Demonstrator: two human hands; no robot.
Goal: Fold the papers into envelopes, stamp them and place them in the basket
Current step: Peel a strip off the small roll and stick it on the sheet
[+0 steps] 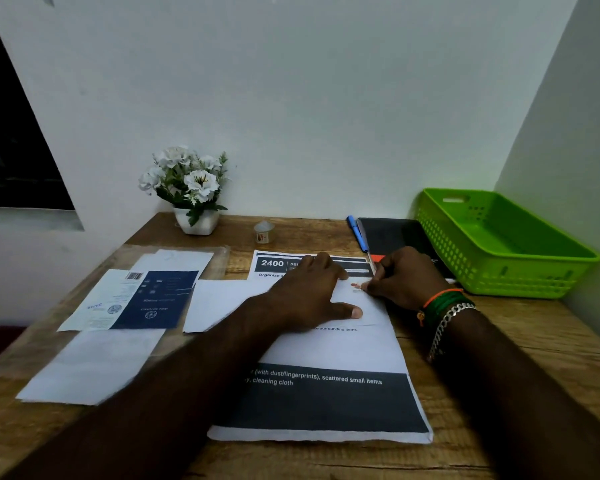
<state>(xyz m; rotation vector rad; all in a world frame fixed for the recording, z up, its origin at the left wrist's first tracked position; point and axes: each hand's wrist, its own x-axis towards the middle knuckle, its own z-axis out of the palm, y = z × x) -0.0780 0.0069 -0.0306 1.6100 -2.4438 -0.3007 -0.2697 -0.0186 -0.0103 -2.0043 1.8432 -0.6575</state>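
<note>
Left hand (309, 292) spread flat, pinning the folded white paper envelope (243, 303) so it cannot slide. Right hand (406, 277) pinched on a small reddish stamp (356, 286) at its right corner, probably sticking it down. Empty green plastic basket (506, 271) waiting far right.

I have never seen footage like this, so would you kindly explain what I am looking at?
There is no machine here: a camera worn on a person's head looks down at their two bare hands on a wooden desk. The left hand lies flat on a folded white paper, which rests on a printed sheet. The right hand, with bracelets at the wrist, pinches something small at the paper's edge; I cannot tell what. To the left lie more papers. At the back stand a flower pot and a small jar; to the right are a blue pen, a black notebook and an empty green basket.
</note>
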